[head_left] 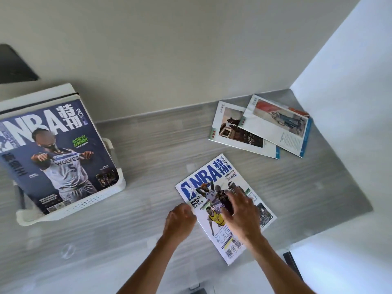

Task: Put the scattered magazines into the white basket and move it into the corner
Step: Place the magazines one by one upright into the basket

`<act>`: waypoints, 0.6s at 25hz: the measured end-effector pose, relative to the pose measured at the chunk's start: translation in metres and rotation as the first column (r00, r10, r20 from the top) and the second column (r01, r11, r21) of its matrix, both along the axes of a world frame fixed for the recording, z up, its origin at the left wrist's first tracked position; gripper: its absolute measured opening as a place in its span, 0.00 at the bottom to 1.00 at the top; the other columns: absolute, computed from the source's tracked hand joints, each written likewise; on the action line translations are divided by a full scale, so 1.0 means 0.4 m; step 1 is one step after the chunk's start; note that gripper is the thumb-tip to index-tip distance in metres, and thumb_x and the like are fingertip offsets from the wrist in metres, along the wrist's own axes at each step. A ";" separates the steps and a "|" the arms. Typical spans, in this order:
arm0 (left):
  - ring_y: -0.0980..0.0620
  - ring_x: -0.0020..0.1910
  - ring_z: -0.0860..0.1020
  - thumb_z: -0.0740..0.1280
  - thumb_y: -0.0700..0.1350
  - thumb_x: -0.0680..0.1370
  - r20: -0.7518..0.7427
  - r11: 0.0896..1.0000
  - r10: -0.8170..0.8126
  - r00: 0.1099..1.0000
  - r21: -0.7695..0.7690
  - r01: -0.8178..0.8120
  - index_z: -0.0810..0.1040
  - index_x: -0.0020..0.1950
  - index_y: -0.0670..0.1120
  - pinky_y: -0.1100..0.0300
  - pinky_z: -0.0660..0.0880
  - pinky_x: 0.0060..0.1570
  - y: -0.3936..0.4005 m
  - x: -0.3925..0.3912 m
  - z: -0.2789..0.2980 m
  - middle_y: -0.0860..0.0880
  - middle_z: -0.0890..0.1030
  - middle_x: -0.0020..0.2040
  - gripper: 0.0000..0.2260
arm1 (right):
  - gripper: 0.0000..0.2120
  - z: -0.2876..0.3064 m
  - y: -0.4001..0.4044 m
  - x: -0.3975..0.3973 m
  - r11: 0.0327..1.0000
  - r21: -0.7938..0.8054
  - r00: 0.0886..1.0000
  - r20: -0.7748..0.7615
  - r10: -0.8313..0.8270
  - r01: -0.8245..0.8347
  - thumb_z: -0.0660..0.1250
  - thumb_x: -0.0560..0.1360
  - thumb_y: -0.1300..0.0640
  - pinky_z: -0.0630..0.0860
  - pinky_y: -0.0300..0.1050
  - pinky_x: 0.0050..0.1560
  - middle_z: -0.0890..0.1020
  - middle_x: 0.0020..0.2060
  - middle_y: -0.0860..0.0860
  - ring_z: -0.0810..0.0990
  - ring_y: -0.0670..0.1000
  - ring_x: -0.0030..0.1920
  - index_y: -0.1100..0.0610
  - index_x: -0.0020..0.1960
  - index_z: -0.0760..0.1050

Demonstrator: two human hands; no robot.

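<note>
Both hands are on the white magazine (pixel 224 206), which lies flat on the table (pixel 152 145), well right of the basket (pixel 101 200). The right hand (pixel 241 211) presses its cover with spread fingers; the left hand (pixel 180 219) curls at the near-left edge, though I cannot tell whether it has pinched it. Best, I think, to lift that edge first, slide fingers under, then carry it flat onto the dark magazine (pixel 57 153) already in the basket. Two more magazines (pixel 263 130) wait near the corner.
</note>
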State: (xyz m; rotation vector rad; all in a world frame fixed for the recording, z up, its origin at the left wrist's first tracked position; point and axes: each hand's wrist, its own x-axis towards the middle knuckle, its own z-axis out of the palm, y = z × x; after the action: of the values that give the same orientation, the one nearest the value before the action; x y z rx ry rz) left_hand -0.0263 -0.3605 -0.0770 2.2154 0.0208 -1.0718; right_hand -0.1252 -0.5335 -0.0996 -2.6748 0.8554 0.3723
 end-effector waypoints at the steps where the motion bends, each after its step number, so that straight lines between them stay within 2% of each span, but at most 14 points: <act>1: 0.45 0.50 0.81 0.66 0.44 0.73 -0.051 0.988 0.146 0.988 -0.044 -0.148 0.78 0.54 0.49 0.56 0.78 0.46 -0.019 -0.007 -0.005 0.45 0.84 0.53 0.10 | 0.31 0.004 -0.048 -0.009 0.993 -0.038 0.992 -0.055 -0.112 0.111 0.61 0.75 0.38 0.70 0.57 0.65 0.63 0.75 0.51 0.68 0.59 0.69 0.49 0.74 0.60; 3: 0.46 0.47 0.83 0.71 0.42 0.71 -0.246 0.861 0.454 0.856 -0.125 -0.493 0.75 0.59 0.48 0.58 0.77 0.39 -0.044 -0.015 -0.009 0.44 0.84 0.52 0.17 | 0.34 0.002 -0.099 -0.031 0.971 -0.068 0.959 -0.152 -0.239 0.231 0.63 0.74 0.35 0.73 0.58 0.61 0.65 0.71 0.56 0.69 0.60 0.66 0.52 0.72 0.59; 5: 0.46 0.47 0.83 0.73 0.40 0.71 -0.364 0.715 0.603 0.710 -0.149 -0.683 0.74 0.58 0.48 0.56 0.76 0.40 -0.052 -0.018 -0.015 0.43 0.84 0.50 0.18 | 0.34 -0.003 -0.091 -0.040 0.973 -0.040 0.959 -0.161 -0.231 0.228 0.65 0.72 0.33 0.77 0.57 0.57 0.66 0.66 0.57 0.70 0.60 0.63 0.51 0.70 0.60; 6: 0.45 0.47 0.83 0.72 0.39 0.71 -0.377 0.702 0.605 0.702 -0.164 -0.693 0.76 0.56 0.47 0.54 0.78 0.44 -0.051 -0.015 -0.020 0.44 0.85 0.50 0.15 | 0.34 -0.004 -0.075 -0.042 0.977 -0.027 0.965 -0.151 -0.215 0.214 0.65 0.71 0.33 0.78 0.55 0.55 0.67 0.64 0.57 0.71 0.59 0.61 0.51 0.68 0.61; 7: 0.45 0.47 0.83 0.71 0.37 0.72 -0.366 0.724 0.576 0.731 -0.186 -0.664 0.79 0.54 0.47 0.51 0.79 0.48 -0.050 -0.011 -0.020 0.45 0.86 0.49 0.12 | 0.33 -0.002 -0.061 -0.045 0.978 -0.022 0.969 -0.137 -0.206 0.205 0.65 0.71 0.32 0.79 0.53 0.53 0.68 0.63 0.57 0.71 0.58 0.59 0.52 0.66 0.62; 8: 0.47 0.46 0.83 0.68 0.36 0.74 -0.337 0.756 0.538 0.773 -0.211 -0.619 0.80 0.53 0.47 0.52 0.79 0.46 -0.051 -0.008 -0.015 0.46 0.86 0.48 0.11 | 0.32 0.001 -0.051 -0.048 0.979 -0.015 0.971 -0.123 -0.206 0.206 0.65 0.71 0.33 0.79 0.53 0.51 0.69 0.61 0.56 0.72 0.57 0.57 0.52 0.64 0.63; 10: 0.51 0.40 0.79 0.63 0.34 0.78 -0.205 0.808 0.475 0.856 -0.285 -0.516 0.79 0.55 0.50 0.59 0.74 0.36 -0.050 -0.001 0.007 0.48 0.85 0.47 0.13 | 0.28 0.013 -0.041 -0.044 0.977 0.008 0.972 -0.095 -0.213 0.215 0.65 0.72 0.35 0.79 0.52 0.51 0.72 0.58 0.55 0.75 0.57 0.54 0.52 0.62 0.64; 12: 0.50 0.38 0.76 0.59 0.33 0.80 -0.037 0.797 0.450 0.892 -0.435 -0.420 0.78 0.57 0.51 0.59 0.71 0.34 -0.032 0.011 0.043 0.42 0.84 0.47 0.15 | 0.24 0.023 -0.030 -0.018 0.976 0.054 0.977 -0.055 -0.208 0.210 0.66 0.73 0.40 0.77 0.50 0.51 0.77 0.56 0.55 0.78 0.58 0.52 0.54 0.61 0.65; 13: 0.48 0.39 0.76 0.58 0.32 0.80 0.034 0.769 0.455 0.890 -0.519 -0.373 0.78 0.58 0.49 0.57 0.71 0.37 -0.011 0.023 0.063 0.40 0.84 0.48 0.16 | 0.24 0.028 -0.021 0.010 0.967 0.122 0.975 -0.013 -0.223 0.223 0.68 0.74 0.43 0.76 0.48 0.50 0.79 0.57 0.55 0.79 0.59 0.53 0.54 0.62 0.66; 14: 0.48 0.41 0.77 0.58 0.31 0.80 0.072 0.731 0.469 0.880 -0.592 -0.341 0.78 0.58 0.47 0.57 0.74 0.39 0.021 0.039 0.084 0.41 0.84 0.48 0.16 | 0.24 0.036 -0.008 0.045 0.932 0.254 0.960 0.031 -0.277 0.260 0.69 0.74 0.46 0.75 0.45 0.48 0.80 0.56 0.53 0.80 0.57 0.53 0.55 0.63 0.67; 15: 0.47 0.43 0.79 0.58 0.30 0.80 0.075 0.684 0.483 0.873 -0.655 -0.322 0.78 0.59 0.45 0.56 0.77 0.43 0.058 0.060 0.110 0.42 0.85 0.48 0.15 | 0.23 0.051 0.005 0.090 0.845 0.444 0.933 0.053 -0.357 0.298 0.71 0.74 0.50 0.74 0.41 0.44 0.81 0.54 0.50 0.81 0.53 0.50 0.55 0.65 0.69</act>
State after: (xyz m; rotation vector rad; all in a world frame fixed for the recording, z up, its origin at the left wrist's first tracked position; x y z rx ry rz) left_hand -0.0024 -0.3375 -0.0331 1.5962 0.0419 -0.4474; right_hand -0.0893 -0.5314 -0.0791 -2.0743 1.0307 0.2574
